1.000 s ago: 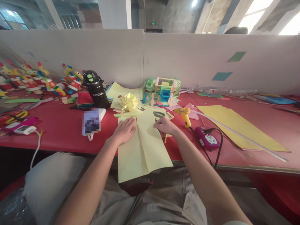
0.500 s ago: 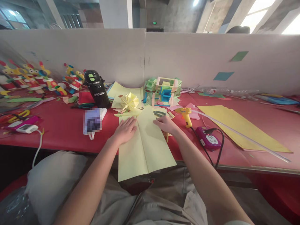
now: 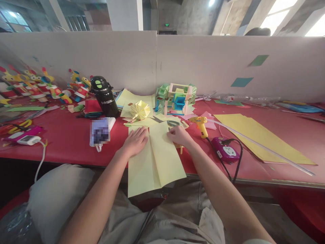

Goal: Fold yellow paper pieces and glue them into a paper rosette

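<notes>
A sheet of pale yellow paper (image 3: 144,169) with a lengthwise crease lies in front of me and hangs over the table's near edge. My left hand (image 3: 137,139) rests flat on its left half, fingers stretched out. At the right edge of the sheet, my right hand (image 3: 179,135) is closed in a pinch on the paper, and that half stands slightly raised along the crease. Just beyond the sheet lie scissors (image 3: 174,123), partly covered by my right hand. A folded yellow paper rosette (image 3: 141,110) sits behind my left hand.
On the left stand a black bottle (image 3: 105,98) and a phone on a white block (image 3: 101,132). To the right are a yellow glue gun (image 3: 201,126), a purple power socket (image 3: 225,150) with cables and yellow sheets (image 3: 254,135). A paper model (image 3: 179,100) stands near the partition (image 3: 101,54).
The right half of the paper has tilted up and shifted left a little with my right hand, showing more of the scissors behind. My left hand has stayed in place.
</notes>
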`<state>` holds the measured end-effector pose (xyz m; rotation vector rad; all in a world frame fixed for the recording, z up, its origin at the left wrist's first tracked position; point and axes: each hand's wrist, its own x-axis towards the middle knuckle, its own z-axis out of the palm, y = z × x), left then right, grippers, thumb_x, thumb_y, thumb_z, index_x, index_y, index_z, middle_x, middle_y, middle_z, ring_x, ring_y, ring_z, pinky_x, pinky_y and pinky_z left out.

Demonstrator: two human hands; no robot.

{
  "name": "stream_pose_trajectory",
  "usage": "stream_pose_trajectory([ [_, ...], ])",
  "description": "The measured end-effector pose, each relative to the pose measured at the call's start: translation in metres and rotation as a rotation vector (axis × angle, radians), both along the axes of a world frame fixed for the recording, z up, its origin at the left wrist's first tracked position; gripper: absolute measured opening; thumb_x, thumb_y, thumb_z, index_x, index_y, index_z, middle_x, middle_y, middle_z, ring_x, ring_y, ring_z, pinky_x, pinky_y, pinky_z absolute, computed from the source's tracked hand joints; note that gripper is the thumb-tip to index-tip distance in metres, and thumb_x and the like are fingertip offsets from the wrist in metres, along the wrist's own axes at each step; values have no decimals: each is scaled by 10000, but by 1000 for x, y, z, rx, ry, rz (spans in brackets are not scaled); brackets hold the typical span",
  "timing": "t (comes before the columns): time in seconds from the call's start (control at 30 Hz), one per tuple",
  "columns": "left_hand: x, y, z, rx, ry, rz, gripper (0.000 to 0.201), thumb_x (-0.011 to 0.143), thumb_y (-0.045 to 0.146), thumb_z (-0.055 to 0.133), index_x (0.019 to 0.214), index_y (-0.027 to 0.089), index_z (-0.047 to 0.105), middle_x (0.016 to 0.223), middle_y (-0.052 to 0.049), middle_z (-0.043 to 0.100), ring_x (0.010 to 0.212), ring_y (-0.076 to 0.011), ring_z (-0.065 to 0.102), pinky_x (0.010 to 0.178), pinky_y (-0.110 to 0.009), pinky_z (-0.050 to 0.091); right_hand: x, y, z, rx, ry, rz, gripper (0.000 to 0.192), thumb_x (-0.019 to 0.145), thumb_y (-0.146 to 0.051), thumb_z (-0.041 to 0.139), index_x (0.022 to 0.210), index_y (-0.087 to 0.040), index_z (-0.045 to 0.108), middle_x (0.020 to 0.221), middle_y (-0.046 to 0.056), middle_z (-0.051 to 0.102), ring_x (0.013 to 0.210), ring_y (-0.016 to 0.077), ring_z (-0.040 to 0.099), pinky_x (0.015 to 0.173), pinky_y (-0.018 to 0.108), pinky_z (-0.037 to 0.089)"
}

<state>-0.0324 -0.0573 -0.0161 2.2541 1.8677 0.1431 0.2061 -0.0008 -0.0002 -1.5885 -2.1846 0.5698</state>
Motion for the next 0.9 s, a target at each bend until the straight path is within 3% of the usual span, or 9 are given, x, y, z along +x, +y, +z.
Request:
stream_pose_trajectory([
  [0.2,-1,0,-1,36,-31,5,593,1026,419,197,1570,192,263,1664,-52,168,1546,-214,125,1249,-489,115,3,-5,8,11,75,-31,314,788,-321,581,519,-208,466,539,3,555,544,143,485,502,269,305],
  [0.33,-3,3,-4,96,-62,-16,568,1026,426,246,1530,183,344,1646,-91,242,1537,-242,176,1234,-522,168,7,-5,10,-103,297,85,437,809,-490,599,499,-206,482,456,-5,544,459,124,489,504,262,363],
  [0.47,-3,6,-5,181,-64,-13,526,1022,410,294,1443,149,471,1597,-133,359,1508,-262,272,1226,-514,214,8,-3,7,-213,422,158,313,761,-416,644,562,-206,526,480,-13,579,405,118,497,447,251,374],
  [0.57,-2,5,-3,211,-58,0,504,1016,391,309,1400,143,519,1574,-133,402,1479,-263,337,1223,-500,239,8,-5,8,-166,475,154,266,746,-359,632,568,-205,509,470,-22,558,393,114,505,429,239,369],
  [0.73,-1,4,0,151,-35,-30,554,993,424,351,1456,140,458,1604,-128,345,1507,-265,272,1231,-522,203,7,-10,15,-84,487,75,238,725,-326,592,546,-201,495,412,-42,492,369,113,489,411,229,327],
  [0.9,0,5,-1,162,-48,-58,540,1011,431,302,1458,174,461,1615,-118,326,1508,-267,270,1226,-525,215,6,-7,12,33,449,1,248,730,-350,554,543,-194,510,436,-38,513,419,110,503,476,233,362],
])
